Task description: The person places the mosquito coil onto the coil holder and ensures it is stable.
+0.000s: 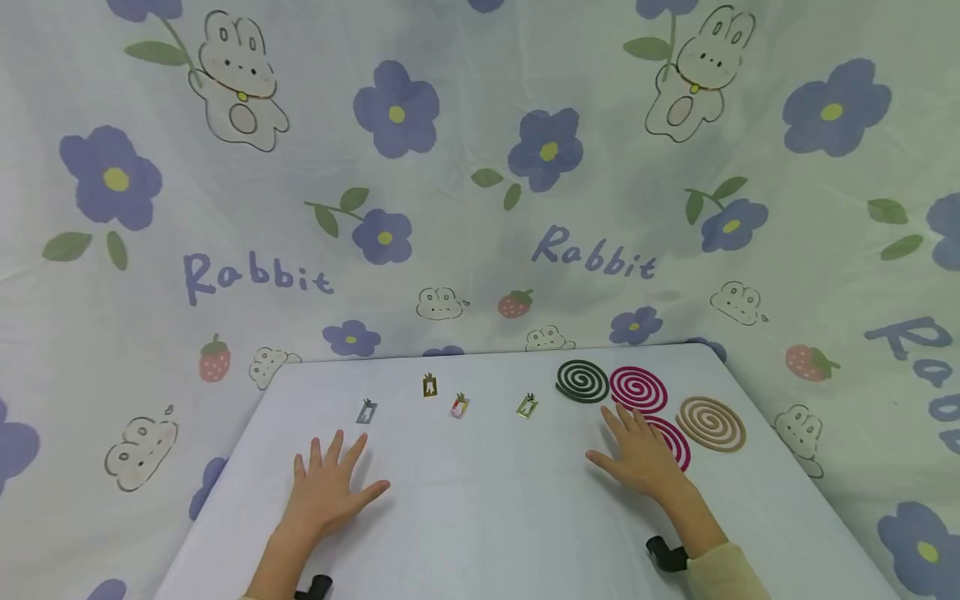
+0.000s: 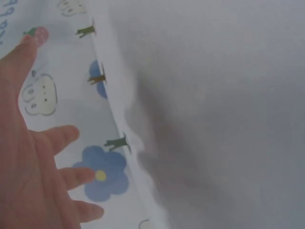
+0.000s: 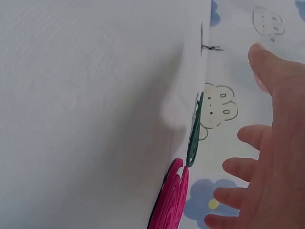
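My left hand (image 1: 324,493) is held over the left side of the white table, fingers spread, holding nothing. Beyond its fingertips lies a silver metal coil stand (image 1: 363,418). Further along the back are a bronze coil stand (image 1: 430,394), a red-and-gold coil stand (image 1: 460,408) and a yellow-gold coil stand (image 1: 525,412). With fingers apart, my right hand (image 1: 647,460) is empty and partly covers a near pink mosquito coil (image 1: 681,447). Around it lie a dark green mosquito coil (image 1: 582,381), another pink mosquito coil (image 1: 637,388) and a tan mosquito coil (image 1: 711,423).
A white cloth covers the table (image 1: 480,517). Behind it and at both sides hangs a curtain (image 1: 465,200) printed with rabbits and blue flowers. Black devices sit at the left wrist (image 1: 318,587) and right wrist (image 1: 665,553).
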Action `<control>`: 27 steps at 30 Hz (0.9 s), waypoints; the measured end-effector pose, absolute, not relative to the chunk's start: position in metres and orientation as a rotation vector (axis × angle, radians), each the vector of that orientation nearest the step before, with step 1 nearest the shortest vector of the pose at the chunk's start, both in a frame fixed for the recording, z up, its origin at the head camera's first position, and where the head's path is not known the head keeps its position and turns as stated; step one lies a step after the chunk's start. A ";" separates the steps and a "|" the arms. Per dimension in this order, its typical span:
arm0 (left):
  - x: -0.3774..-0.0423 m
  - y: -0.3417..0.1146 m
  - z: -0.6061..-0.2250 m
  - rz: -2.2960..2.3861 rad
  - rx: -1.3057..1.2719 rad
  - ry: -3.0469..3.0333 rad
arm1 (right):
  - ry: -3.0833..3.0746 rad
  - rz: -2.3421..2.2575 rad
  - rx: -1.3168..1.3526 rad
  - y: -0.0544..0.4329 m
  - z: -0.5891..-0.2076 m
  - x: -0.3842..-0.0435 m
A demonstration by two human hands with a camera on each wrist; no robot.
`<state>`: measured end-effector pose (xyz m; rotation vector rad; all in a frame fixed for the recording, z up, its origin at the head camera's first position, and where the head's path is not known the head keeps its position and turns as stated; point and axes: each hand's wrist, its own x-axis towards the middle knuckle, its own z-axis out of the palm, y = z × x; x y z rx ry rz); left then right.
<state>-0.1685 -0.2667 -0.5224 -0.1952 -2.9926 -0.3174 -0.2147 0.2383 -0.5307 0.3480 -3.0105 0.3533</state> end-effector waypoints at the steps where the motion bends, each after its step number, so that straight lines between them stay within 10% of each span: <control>1: -0.169 -0.266 -0.523 -0.318 -0.199 -2.992 | -3.008 0.358 0.347 0.239 -0.531 -0.215; 27: -0.181 -0.240 -0.524 -0.439 -0.288 -3.053 | -2.863 0.642 0.255 0.277 -0.528 -0.204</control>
